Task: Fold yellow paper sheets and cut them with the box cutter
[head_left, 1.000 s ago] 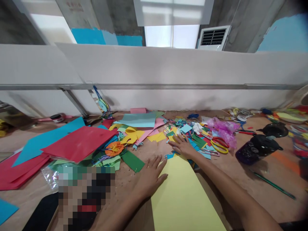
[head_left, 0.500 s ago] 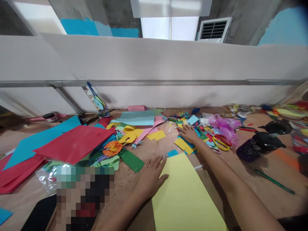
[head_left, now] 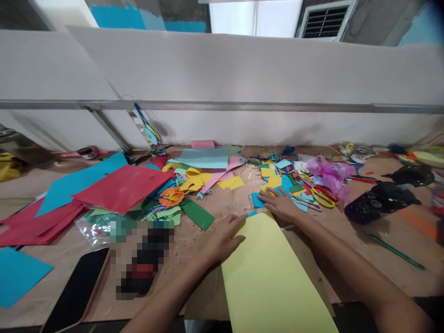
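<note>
A long yellow paper sheet (head_left: 270, 273) lies in front of me, running off the lower edge of the view. My left hand (head_left: 224, 238) rests at its upper left edge, thumb over the paper and fingers stretched out. Just beyond the sheet's top end is my right hand (head_left: 280, 206), palm down with fingers extended. Its fingertips reach a small blue paper piece (head_left: 256, 200); whether they press on it I cannot tell. Behind that hand spreads a pile of small yellow paper scraps (head_left: 272, 181) mixed with blue and green ones.
Scissors with yellow and red handles (head_left: 324, 195) lie right of the scraps, near pink plastic (head_left: 328, 173), a dark purple bottle (head_left: 360, 206) and a green pencil (head_left: 397, 252). Leftward are red sheets (head_left: 123, 187), an orange paper flower (head_left: 171, 196), a green strip (head_left: 198, 214) and a phone (head_left: 78, 291).
My right hand has drawn back from the scrap pile toward the yellow sheet's top end. Several yellow scraps now lie farther back. The camera view has tilted down.
</note>
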`<control>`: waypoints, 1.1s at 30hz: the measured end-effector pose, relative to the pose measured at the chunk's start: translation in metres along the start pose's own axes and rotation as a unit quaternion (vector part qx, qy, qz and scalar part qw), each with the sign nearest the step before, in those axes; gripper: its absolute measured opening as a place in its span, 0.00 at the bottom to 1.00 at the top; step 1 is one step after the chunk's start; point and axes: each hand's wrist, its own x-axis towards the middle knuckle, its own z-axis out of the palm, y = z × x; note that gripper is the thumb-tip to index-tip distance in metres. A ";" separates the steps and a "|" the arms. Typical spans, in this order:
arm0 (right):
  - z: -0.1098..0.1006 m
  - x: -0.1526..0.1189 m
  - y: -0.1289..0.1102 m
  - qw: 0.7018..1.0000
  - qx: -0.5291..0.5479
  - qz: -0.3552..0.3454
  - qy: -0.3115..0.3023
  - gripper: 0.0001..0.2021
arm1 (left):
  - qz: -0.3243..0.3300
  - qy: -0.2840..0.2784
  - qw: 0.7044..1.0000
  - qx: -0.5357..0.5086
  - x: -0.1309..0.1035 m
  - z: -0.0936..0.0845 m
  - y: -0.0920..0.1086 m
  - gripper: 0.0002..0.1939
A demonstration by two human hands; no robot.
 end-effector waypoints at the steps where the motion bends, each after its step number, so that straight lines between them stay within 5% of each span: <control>1: -0.001 0.004 0.004 1.000 -0.005 0.018 0.014 0.26 | 0.003 0.001 1.000 0.005 0.000 0.000 0.000 0.34; 4: -0.003 0.006 0.005 0.998 -0.012 0.045 0.039 0.27 | 0.015 0.007 1.000 0.017 -0.001 0.000 -0.001 0.32; 9: 0.003 -0.014 -0.002 0.999 0.046 -0.003 -0.006 0.25 | 0.040 0.029 0.999 0.016 0.000 0.001 -0.001 0.23; 18: -0.011 -0.053 -0.009 0.983 0.137 0.083 0.088 0.28 | -0.008 0.152 0.957 -0.248 0.017 -0.012 -0.018 0.17; 23: -0.011 -0.080 -0.039 0.919 0.352 0.141 0.105 0.29 | -0.017 0.193 0.930 -0.313 0.037 -0.039 -0.026 0.20; 29: -0.013 -0.070 -0.043 0.902 0.370 0.193 0.111 0.19 | -0.064 0.239 0.888 -0.388 0.057 -0.043 -0.035 0.24; 33: -0.021 -0.046 -0.032 0.913 0.334 0.183 0.147 0.25 | -0.107 0.274 0.865 -0.406 0.058 -0.037 -0.050 0.22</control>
